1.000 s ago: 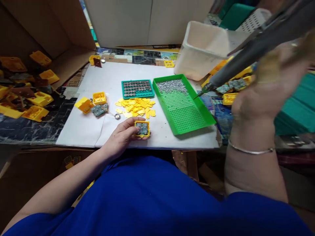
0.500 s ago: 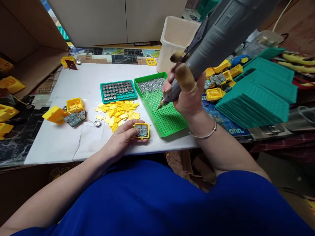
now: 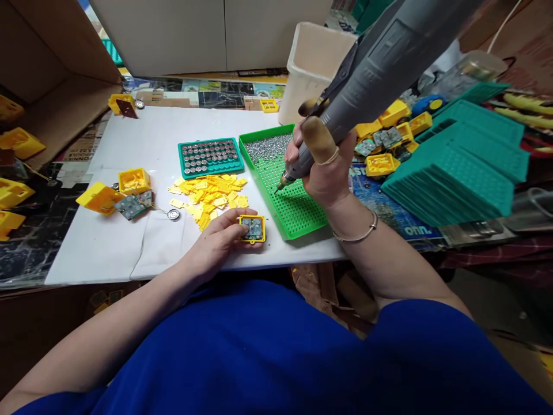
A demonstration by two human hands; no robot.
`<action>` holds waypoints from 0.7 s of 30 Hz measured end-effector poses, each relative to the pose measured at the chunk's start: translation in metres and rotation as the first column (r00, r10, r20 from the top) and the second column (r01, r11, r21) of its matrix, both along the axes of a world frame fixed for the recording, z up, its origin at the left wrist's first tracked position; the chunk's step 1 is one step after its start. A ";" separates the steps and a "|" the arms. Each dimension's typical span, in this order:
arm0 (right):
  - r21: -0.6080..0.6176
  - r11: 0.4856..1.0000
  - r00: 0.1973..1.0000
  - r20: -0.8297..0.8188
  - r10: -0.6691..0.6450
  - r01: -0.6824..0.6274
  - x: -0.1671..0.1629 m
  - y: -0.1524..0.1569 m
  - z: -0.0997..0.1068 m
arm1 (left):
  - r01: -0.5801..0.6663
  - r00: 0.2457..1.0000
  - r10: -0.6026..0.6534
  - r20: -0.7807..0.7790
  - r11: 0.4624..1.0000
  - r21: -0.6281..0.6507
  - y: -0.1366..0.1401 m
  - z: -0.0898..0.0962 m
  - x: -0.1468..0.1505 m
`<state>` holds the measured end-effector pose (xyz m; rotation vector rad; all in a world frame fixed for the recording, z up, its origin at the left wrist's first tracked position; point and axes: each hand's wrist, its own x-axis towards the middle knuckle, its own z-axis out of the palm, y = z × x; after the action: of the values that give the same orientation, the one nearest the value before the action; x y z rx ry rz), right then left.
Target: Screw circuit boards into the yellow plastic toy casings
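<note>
My left hand [image 3: 223, 233] grips a small yellow case [image 3: 264, 230] at the front of the white board, thumb pressed on the circuit board [image 3: 254, 226] inside it. My right hand [image 3: 322, 158] is wrapped round a grey electric screwdriver [image 3: 367, 86], with finger cots on two fingertips. The screwdriver's bit [image 3: 279, 189] points down at the perforated part of a green tray [image 3: 294, 216]; whether it touches the tray I cannot tell. Small silvery screws [image 3: 268, 148] are heaped at the tray's far end. Left of the tray lies a pile of flat yellow pieces [image 3: 211, 196].
A teal tray [image 3: 211, 172] holds rows of button cells. Opened yellow cases [image 3: 97, 199] with wired boards lie on the left. A whitish plastic bin [image 3: 298, 86] stands behind the green tray. Stacked teal trays [image 3: 453, 173] and more yellow cases [image 3: 382, 165] fill the right side.
The view has shifted slightly, so everything on the table sits a little to the right. Both hands keep their holds, and the screwdriver's bit stays over the green tray.
</note>
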<state>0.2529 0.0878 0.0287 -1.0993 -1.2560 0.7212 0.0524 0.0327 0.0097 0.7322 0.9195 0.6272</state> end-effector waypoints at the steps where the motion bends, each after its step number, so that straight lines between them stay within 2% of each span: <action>1: 0.039 0.999 0.999 -0.026 -0.019 0.020 -0.001 -0.001 0.004 | -0.004 1.000 0.004 0.003 1.000 -0.001 0.000 0.000 0.000; 3: 0.083 0.996 0.997 -0.074 -0.033 0.039 -0.004 -0.004 0.014 | -0.013 1.000 0.013 0.004 1.000 -0.007 0.001 0.001 0.001; 7: 0.090 0.995 0.981 -0.193 -0.025 0.043 -0.019 -0.017 0.042 | -0.023 1.000 0.023 0.003 0.999 -0.042 0.002 0.003 0.003; 10: 0.083 0.996 0.960 -0.274 0.065 -0.044 -0.037 -0.034 0.056 | -0.028 0.999 0.030 0.032 0.998 -0.064 0.002 0.001 0.004; 14: 0.075 0.980 0.942 -0.271 0.199 -0.186 -0.055 -0.051 0.051 | -0.034 0.997 0.039 0.073 0.998 -0.062 0.002 -0.002 0.003; 21: 0.039 0.984 0.955 -0.240 0.176 -0.172 -0.059 -0.048 0.038 | -0.021 0.997 0.025 0.077 0.999 -0.047 0.003 0.000 0.003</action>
<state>0.1939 0.0397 0.0668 -0.8626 -1.1549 0.9470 0.0552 0.0357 0.0097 0.6522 0.8696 0.6482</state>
